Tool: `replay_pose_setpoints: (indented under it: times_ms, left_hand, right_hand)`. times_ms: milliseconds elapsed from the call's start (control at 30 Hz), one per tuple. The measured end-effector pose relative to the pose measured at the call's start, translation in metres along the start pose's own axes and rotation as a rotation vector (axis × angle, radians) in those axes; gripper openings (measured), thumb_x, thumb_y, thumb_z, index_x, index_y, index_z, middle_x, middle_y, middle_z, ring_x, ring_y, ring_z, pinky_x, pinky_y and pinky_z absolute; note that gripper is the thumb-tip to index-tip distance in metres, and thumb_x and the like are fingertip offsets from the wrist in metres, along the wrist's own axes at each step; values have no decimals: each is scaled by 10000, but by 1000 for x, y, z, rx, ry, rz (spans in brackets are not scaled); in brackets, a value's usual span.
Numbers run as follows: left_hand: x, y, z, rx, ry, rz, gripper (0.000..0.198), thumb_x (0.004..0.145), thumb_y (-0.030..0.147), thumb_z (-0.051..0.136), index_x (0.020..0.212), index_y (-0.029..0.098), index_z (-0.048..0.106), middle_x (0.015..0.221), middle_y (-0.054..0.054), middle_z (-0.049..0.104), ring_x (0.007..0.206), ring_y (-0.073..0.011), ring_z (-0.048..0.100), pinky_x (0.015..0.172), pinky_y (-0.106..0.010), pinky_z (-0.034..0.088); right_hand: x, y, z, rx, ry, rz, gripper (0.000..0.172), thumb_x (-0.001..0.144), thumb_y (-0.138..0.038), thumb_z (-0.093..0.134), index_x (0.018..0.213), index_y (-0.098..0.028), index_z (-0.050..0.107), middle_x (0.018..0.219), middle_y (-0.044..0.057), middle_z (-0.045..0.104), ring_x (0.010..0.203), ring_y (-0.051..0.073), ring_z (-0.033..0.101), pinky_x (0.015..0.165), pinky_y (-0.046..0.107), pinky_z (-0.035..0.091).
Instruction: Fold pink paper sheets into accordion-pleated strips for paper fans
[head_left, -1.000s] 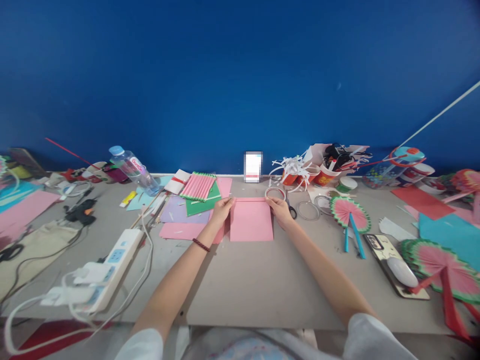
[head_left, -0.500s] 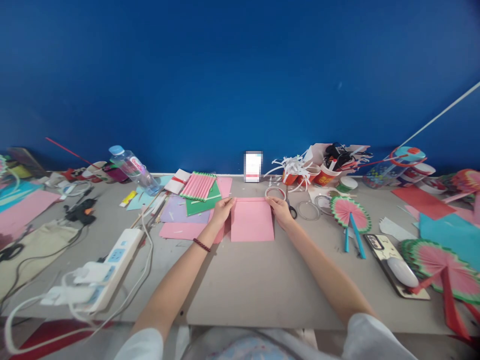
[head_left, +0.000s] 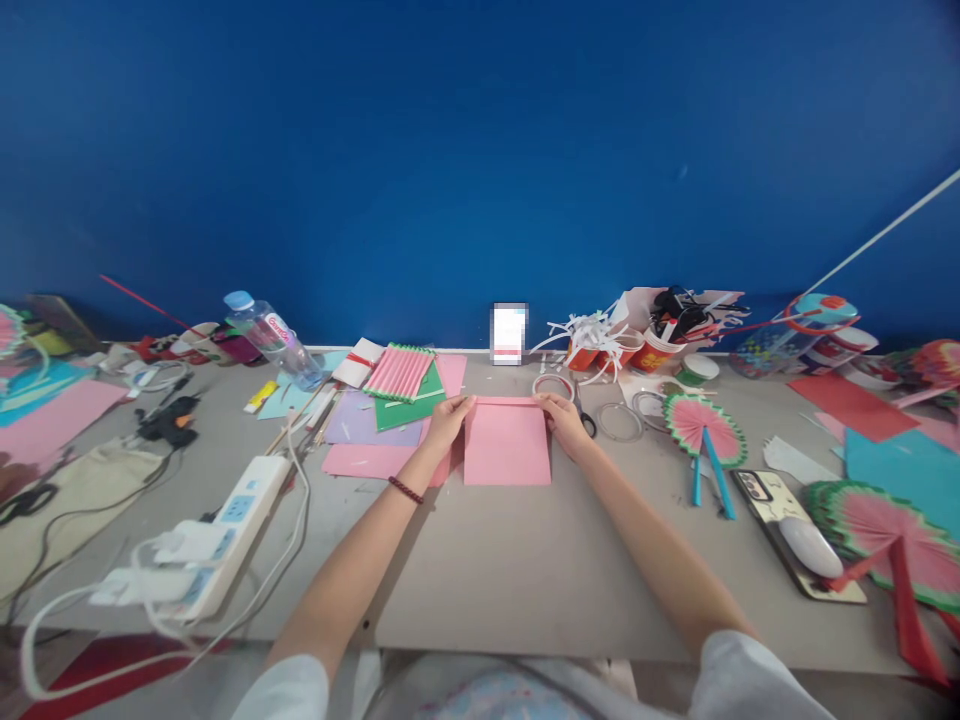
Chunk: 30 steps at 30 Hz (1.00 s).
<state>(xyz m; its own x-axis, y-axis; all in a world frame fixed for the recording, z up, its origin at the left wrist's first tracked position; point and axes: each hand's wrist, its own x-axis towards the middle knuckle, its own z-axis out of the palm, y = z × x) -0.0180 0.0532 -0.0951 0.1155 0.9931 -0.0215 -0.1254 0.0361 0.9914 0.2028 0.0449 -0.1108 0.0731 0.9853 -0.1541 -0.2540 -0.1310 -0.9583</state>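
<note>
Paper point(head_left: 508, 450): pink, centred at the grey table point(head_left: 480, 580), narrow folded strip along its far edge.
Left hand point(head_left: 448, 422): pinches that edge's left end.
Right hand point(head_left: 564, 424): pinches its right end, scissors point(head_left: 590, 427) just beside.

The sheet point(head_left: 508, 447) is matt paper, the bottle point(head_left: 274, 337) glossy plastic, the tabletop point(head_left: 517, 570) smooth

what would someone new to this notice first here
The broad blue wall probably strikes first, filling the upper half of the view. Below it, near the middle of the grey table, the left hand and right hand grip a pink sheet at both ends of its folded far edge. To the right lie a round pink-and-green fan with blue handles and, nearer, another with red handles.
</note>
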Motion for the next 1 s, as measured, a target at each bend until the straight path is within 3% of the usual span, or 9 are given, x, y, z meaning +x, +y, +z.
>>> replay_pose_setpoints:
  times_ms: [300,700,833,1000]
  left_hand:
    - [2,-2,-1,7,-5,24,335,682,463,697,617,146,608,591,15,550,576,-109,444,555,-221,350]
    - [1,-3,0,-33,-23,-55,280,664,421,714,708,147,677,647,-4,620,577,-117,510,563,-231,386]
    - [-3,-1,4,-81,-64,-134,333,632,380,751,874,154,718,799,-58,692,679,-156,593,623,-247,431]
    - [-5,3,9,6,-66,-86,371,609,335,784,942,179,735,1044,-108,696,913,-227,620,782,-296,447]
  right_hand:
    - [0,-2,-1,-61,-91,29,380,583,-464,764,840,-186,726,702,12,696,625,152,594,590,261,436]
    - [0,2,-1,-64,10,-18,345,560,-484,772,723,-188,704,644,-6,671,570,136,561,545,254,411]
    - [-4,-1,3,-70,7,-24,373,541,-506,773,713,-188,683,643,3,667,560,141,558,528,258,410]
    - [-8,-2,8,-97,-27,-31,373,553,-516,765,714,-189,684,657,6,668,565,137,553,525,251,405]
